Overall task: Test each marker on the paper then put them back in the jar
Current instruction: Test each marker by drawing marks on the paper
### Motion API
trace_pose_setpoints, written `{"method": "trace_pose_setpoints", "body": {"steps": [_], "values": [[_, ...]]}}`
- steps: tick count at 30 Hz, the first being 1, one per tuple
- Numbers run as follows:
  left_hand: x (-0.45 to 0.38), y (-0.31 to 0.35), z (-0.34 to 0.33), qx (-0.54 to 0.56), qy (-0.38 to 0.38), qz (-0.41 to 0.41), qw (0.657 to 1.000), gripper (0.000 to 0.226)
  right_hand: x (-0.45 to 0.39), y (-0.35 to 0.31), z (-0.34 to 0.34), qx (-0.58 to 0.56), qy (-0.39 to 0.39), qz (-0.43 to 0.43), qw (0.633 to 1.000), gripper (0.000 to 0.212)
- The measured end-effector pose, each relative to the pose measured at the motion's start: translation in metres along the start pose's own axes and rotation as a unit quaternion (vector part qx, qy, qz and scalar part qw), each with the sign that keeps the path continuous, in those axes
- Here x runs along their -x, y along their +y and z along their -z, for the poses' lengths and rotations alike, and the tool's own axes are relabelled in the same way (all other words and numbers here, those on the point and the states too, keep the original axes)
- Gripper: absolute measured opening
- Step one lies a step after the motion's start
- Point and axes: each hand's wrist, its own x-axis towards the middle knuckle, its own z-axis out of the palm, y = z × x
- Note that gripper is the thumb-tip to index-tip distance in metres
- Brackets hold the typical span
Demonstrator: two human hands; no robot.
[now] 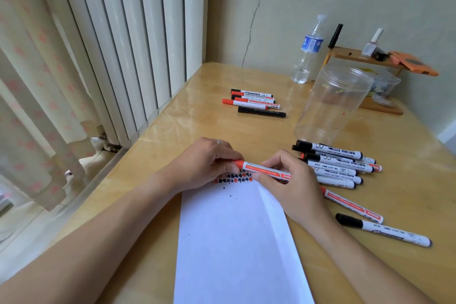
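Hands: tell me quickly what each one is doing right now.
Left hand: fingers pinch the red cap of the red marker.
Right hand: fingers grip that marker's barrel.

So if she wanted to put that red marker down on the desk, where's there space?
Bare wood lies between the sheet of paper and the far group of markers, and along the desk edge by the radiator. Right of the paper is crowded: the marker pile under the empty jar.
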Motion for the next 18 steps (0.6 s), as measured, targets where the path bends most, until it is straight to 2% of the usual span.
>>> {"method": "trace_pose_setpoints", "body": {"steps": [8,13,18], "values": [[0.001,0.004,-0.006,-0.011,0.045,-0.004,0.999,0.019,-0.001,0.006,0.001,0.023,0.003,0.007,1.000,0.021],[0.002,0.007,-0.009,-0.026,0.063,-0.014,0.998,0.019,-0.001,0.011,0.003,0.065,-0.013,0.033,0.997,0.044],[0.007,0.008,-0.012,-0.045,0.069,-0.012,0.997,0.016,-0.002,0.011,0.002,0.077,-0.037,0.050,0.995,0.048]]}}
